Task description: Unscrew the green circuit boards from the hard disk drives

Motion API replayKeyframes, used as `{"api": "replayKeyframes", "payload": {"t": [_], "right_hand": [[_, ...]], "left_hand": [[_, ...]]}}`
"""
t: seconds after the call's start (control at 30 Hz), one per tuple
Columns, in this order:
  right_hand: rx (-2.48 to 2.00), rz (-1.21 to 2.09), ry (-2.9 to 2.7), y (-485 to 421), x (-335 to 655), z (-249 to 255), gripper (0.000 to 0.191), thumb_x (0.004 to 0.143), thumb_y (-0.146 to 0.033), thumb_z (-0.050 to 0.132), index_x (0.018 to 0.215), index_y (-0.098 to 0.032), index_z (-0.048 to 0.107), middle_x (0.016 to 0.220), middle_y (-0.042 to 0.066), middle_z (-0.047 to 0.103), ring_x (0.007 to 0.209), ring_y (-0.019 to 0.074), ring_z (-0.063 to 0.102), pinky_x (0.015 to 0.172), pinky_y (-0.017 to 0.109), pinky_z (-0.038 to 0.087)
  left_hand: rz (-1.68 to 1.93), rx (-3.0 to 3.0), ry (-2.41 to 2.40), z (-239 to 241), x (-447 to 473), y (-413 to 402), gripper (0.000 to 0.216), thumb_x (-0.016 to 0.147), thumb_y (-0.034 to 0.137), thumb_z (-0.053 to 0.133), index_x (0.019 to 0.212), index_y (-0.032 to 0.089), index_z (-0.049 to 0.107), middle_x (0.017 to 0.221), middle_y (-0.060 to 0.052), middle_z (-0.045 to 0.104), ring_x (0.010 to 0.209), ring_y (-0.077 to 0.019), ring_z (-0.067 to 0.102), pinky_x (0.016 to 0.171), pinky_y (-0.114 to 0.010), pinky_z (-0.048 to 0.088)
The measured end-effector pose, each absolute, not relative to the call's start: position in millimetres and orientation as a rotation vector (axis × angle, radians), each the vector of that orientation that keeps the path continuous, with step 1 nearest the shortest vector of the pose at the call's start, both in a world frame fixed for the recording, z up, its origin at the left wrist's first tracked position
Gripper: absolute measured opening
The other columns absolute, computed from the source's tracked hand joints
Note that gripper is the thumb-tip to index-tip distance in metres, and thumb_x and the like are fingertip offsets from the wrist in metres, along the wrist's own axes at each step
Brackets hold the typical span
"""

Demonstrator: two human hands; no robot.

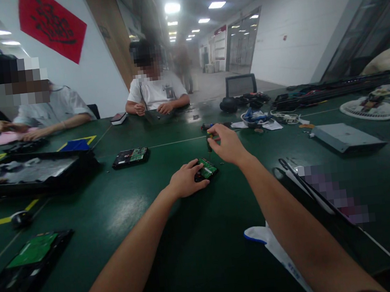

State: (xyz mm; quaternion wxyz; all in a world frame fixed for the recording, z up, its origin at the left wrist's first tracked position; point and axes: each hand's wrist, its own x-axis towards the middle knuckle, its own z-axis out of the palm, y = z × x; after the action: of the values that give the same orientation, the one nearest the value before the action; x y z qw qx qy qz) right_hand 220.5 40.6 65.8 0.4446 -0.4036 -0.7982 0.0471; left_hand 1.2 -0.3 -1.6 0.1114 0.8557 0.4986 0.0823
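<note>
A hard drive (208, 168) with a green circuit board facing up lies on the table in front of me. My left hand (186, 180) grips it from the left, the thumb along its near edge and the fingers over its far side. Above the board, my right hand (226, 142) holds an upright screwdriver (209, 143) by its dark handle. Its thin shaft points down at the board; whether the tip touches a screw is too small to tell. A few tiny bits, perhaps screws, lie just right of the drive.
Another hard drive (131, 157) lies to the left, and a larger board-bearing device (33, 251) at the near left. A black tray (37, 174) stands behind it. On the right are a grey metal box (347, 137), cables (287, 117) and a white glove (278, 248). Co-workers sit across the green table (204, 238).
</note>
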Motion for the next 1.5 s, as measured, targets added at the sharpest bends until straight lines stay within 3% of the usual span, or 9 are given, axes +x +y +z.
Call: {"api": "replayKeyframes", "payload": {"t": [0.6, 0.83, 1.5], "right_hand": [[-0.977, 0.188, -1.942, 40.3, 216.1, 64.7, 0.017, 0.093, -0.024, 0.060, 0.110, -0.023, 0.060, 0.109, 0.009, 0.070, 0.099, 0.0251, 0.068, 0.088, 0.043, 0.057], [-1.010, 0.154, -1.919, 39.8, 215.8, 64.0, 0.014, 0.091, -0.024, 0.061, 0.105, -0.023, 0.059, 0.108, 0.009, 0.068, 0.096, 0.0247, 0.067, 0.087, 0.043, 0.057], [-1.013, 0.073, -1.934, 41.3, 215.2, 60.6, 0.018, 0.092, -0.027, 0.063, 0.109, -0.023, 0.062, 0.109, 0.010, 0.065, 0.095, 0.0254, 0.065, 0.089, 0.045, 0.057]], "left_hand": [[0.213, 2.461, 1.525, 0.4, 2.1, -1.8, 0.087, 0.084, 0.078, 0.055, 0.155, 0.027, 0.047, 0.170, -0.012, 0.026, 0.149, -0.0398, 0.041, 0.118, -0.050, 0.040], [0.212, 2.470, 1.525, -2.7, 1.2, 0.1, 0.086, 0.084, 0.077, 0.056, 0.155, 0.030, 0.046, 0.167, -0.010, 0.034, 0.148, -0.0369, 0.043, 0.118, -0.047, 0.040], [0.211, 2.485, 1.506, -1.0, 0.7, 0.1, 0.086, 0.085, 0.076, 0.055, 0.155, 0.028, 0.047, 0.167, -0.011, 0.035, 0.148, -0.0371, 0.041, 0.118, -0.047, 0.040]]}}
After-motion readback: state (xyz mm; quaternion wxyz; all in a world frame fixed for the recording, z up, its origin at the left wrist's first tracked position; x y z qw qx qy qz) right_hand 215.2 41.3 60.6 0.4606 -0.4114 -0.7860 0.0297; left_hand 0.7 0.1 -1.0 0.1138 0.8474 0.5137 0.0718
